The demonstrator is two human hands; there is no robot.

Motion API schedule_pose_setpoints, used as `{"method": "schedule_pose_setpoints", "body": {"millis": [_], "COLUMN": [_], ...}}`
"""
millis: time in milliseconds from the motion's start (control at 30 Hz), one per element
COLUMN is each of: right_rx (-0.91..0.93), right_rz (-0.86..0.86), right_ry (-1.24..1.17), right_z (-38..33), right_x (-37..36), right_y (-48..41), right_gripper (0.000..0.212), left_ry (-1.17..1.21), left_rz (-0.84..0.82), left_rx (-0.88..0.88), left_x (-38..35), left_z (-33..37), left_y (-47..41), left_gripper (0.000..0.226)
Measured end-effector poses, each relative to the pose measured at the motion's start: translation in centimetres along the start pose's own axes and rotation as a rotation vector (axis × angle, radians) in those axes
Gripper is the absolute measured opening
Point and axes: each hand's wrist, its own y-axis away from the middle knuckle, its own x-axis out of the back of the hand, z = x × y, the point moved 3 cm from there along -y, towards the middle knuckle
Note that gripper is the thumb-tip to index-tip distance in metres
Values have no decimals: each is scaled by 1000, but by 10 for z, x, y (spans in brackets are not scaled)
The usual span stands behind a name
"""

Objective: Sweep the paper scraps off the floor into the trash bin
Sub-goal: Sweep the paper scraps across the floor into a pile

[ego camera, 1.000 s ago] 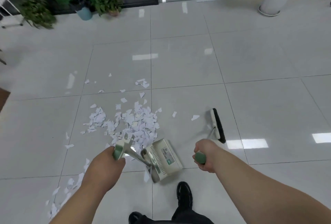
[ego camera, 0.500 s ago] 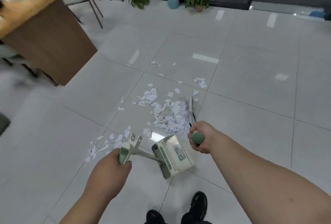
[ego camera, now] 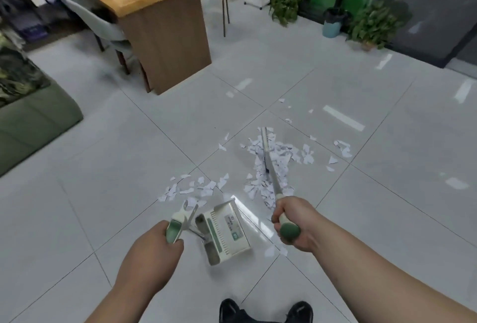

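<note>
Centrally, paper scraps (ego camera: 284, 155), presumably light and flutter-prone, lie on the floor (ego camera: 361, 206) just beyond the dustpan (ego camera: 227, 229), its handle gripped by the left hand (ego camera: 152, 255), while the right hand (ego camera: 296, 222) grips the broom (ego camera: 271, 170) near its green end.

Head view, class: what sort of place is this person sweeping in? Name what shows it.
Probably an office: a wooden desk with a grey chair at it, potted plants along dark glass panels, and a glossy tiled floor.

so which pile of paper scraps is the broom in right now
The larger pile, ahead of the right hand: the broom runs straight through it. The smaller pile beyond the dustpan has none.
</note>
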Motion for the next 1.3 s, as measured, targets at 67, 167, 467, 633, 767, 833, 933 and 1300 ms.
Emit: {"method": "schedule_pose_setpoints", "body": {"millis": [67, 167, 467, 633, 767, 833, 933, 1300], "right_rx": [-20, -72, -284, -361, -409, -442, -484, -544], "right_rz": [-78, -161, -353, -427, -479, -489, -485, -449], "right_ry": [18, 72, 114, 216, 232, 202, 177, 243], "right_z": [-1, 3, 35, 42, 32, 21, 2, -139], "right_x": [-30, -73, -177, -223, -252, -256, -245, -32], "right_y": [6, 7, -12, -37, -61, -78, -111, -203], "right_gripper": [24, 14, 29, 30, 35, 26, 31, 17], "left_ry": [7, 46, 234, 282, 277, 273, 270, 296], "left_rz": [14, 36, 70, 84, 93, 94, 90, 180], "left_rx": [31, 78, 296, 419, 502, 544, 605, 736], "left_x": [12, 26, 26, 15, 9, 6, -3, -59], "left_z": [-29, -72, -169, -190, -186, -177, -155, 15], "left_y": [-2, -2, 15, 12, 6, 2, -2, -11], "left_gripper": [8, 7, 7, 8, 9, 10, 10, 6]}}
